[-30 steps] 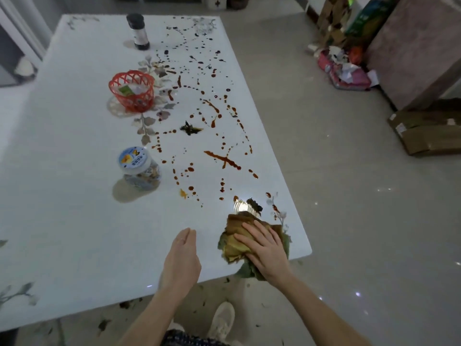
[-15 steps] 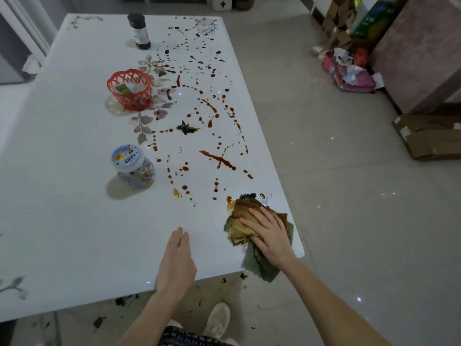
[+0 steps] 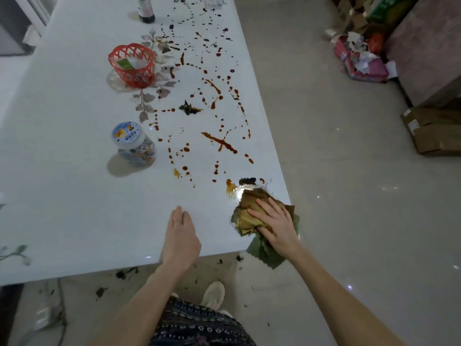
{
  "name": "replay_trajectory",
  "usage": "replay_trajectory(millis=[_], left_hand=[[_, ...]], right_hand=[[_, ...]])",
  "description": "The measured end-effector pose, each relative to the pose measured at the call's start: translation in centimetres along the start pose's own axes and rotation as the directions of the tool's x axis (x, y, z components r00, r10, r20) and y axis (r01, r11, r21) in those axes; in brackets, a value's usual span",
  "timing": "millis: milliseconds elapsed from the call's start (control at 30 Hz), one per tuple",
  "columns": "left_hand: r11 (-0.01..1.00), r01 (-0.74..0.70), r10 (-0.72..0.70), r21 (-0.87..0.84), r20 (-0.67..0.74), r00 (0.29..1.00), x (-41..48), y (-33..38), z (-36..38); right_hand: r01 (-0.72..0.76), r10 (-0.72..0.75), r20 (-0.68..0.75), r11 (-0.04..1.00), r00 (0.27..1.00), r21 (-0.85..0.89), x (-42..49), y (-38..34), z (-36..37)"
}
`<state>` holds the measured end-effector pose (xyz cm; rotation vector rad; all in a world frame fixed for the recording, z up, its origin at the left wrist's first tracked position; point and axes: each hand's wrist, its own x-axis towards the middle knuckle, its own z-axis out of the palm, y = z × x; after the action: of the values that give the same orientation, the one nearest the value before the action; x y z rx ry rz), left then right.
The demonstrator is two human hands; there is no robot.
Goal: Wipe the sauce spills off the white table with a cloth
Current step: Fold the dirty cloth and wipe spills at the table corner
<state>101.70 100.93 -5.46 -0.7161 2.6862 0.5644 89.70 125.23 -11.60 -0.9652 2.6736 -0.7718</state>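
Currently, head view, near right corner of the white table (image 3: 62, 196): right hand (image 3: 277, 226) pressed flat, fingers spread, on the stained cloth (image 3: 247, 216), which overhangs the edge, pinning rather than clenching it; left hand (image 3: 180, 236) flat on bare tabletop, holding nothing. Same view, remainder: sauce spills (image 3: 219, 143) run from just beyond the cloth to the far end, past the jar (image 3: 133, 143), red basket (image 3: 132, 64) and dark bottle (image 3: 146, 11); judged barely begun, nearly all spatter left.
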Motion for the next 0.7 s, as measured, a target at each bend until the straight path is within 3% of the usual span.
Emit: replay_trajectory(millis=[100,233,333,533,700], left_hand=[[0.996,0.022,-0.025,-0.088,-0.031,0.999,-0.1,0.5,-0.2],[1.0,0.011,-0.01,0.007,-0.041,0.999,0.5,0.0,1.3],[0.999,0.044,-0.044,-0.016,-0.025,0.999,0.2,0.3,1.5],[0.998,0.05,-0.051,-0.035,-0.042,0.998,0.0,0.7,1.5],[0.998,0.045,-0.048,-0.035,-0.07,0.996,-0.2,1.0,1.8]], right_hand=[[0.014,-0.014,0.007,0.999,1.0,0.033,-1.4,0.4,-0.2],[-0.065,0.064,0.012,0.997,0.998,0.043,1.6,1.1,-1.3],[-0.108,0.108,0.014,0.994,0.994,0.025,2.8,0.8,-1.3],[-0.062,0.062,-0.04,0.998,0.997,0.001,0.2,0.1,-0.1],[-0.102,0.102,-0.022,0.994,0.995,-0.039,3.6,1.1,-0.9]])
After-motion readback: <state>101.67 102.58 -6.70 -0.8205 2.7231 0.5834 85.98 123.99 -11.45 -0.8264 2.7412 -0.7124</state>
